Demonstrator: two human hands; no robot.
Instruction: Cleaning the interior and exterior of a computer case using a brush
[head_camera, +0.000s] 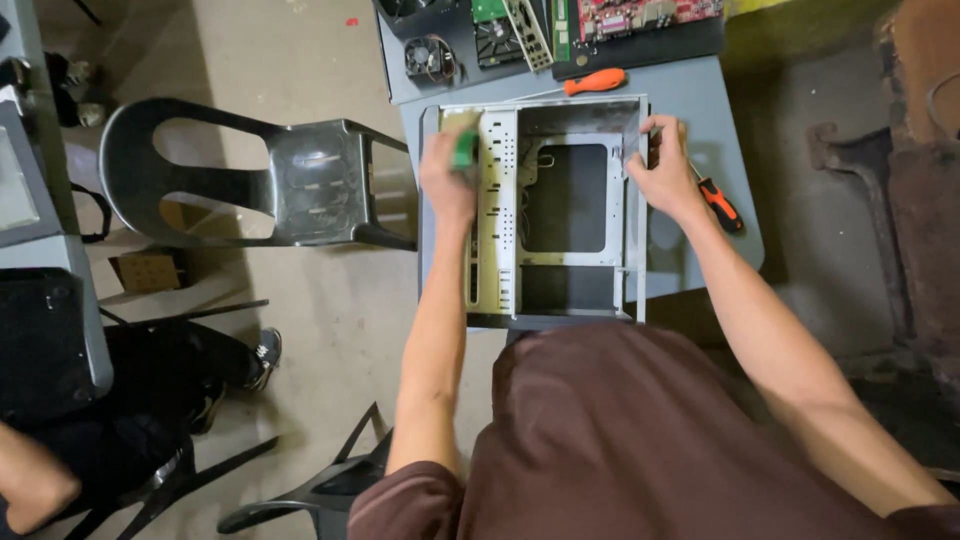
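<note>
— Maroon shirt (600, 440) fills the near edge of my view, with both forearms reaching out over it. What do you have in hand?

— My left hand (447, 180) is closed around a small green item (464, 150), blurred, so I cannot tell what it is. It sits at the left wall of the open computer case (500, 220), which lies on its side on the grey table (700, 100), probably so the inside faces up at me.

— And the right?

— My right hand (665, 170) presses on the case's right rim, fingers curled over the edge; I judge it is bracing the shell so that it does not slide.

— Tools?

— One orange-handled screwdriver (720, 203) lies just beside the right hand, partly under it. Another orange screwdriver (594, 81) rests beyond the case, near a red circuit board (640, 15) and a small fan (428, 55) at the far end of the table.

— Anything around?

— Left of the table stands a dark metal chair (300, 180), and someone's arm and dark shoe show at the lower left.
</note>
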